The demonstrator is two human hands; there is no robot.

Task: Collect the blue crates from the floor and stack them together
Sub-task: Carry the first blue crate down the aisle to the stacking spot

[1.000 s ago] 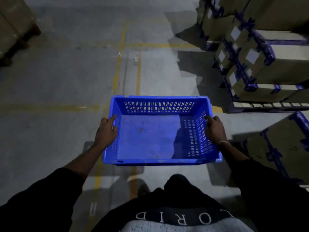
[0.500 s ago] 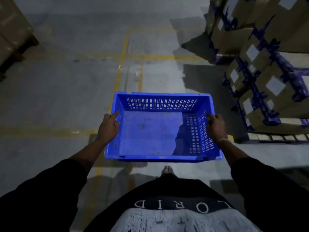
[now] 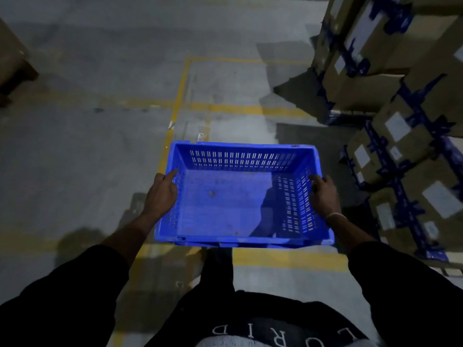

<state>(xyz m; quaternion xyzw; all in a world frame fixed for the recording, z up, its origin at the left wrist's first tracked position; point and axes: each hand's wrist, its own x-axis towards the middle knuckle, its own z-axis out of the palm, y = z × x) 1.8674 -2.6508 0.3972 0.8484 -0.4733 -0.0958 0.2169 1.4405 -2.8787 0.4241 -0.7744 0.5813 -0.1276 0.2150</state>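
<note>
1. Concrete floor [image 3: 75, 159], yellow lines; we note taped cardboard cartons [image 3: 400, 108] stacked at 2 o'clock.
2. Blue slotted crate [image 3: 225, 211] carried at centre, above the floor, empty.
3. Left hand [image 3: 160, 196] grips its 9 o'clock rim; right hand [image 3: 323, 194] grips its 3 o'clock rim.

both arms are reaching forward and down, black sleeves pushed back to mid-forearm. left hand [image 3: 160, 196] is gripping the left wall of the blue crate [image 3: 225, 196], thumb lying over the rim, fingers hidden on the outside. right hand [image 3: 324, 195] is gripping the right wall the same way, thumb on the rim, a thin band showing at the wrist. hands are sitting level with each other, wrists straight, elbows slightly bent.
</note>
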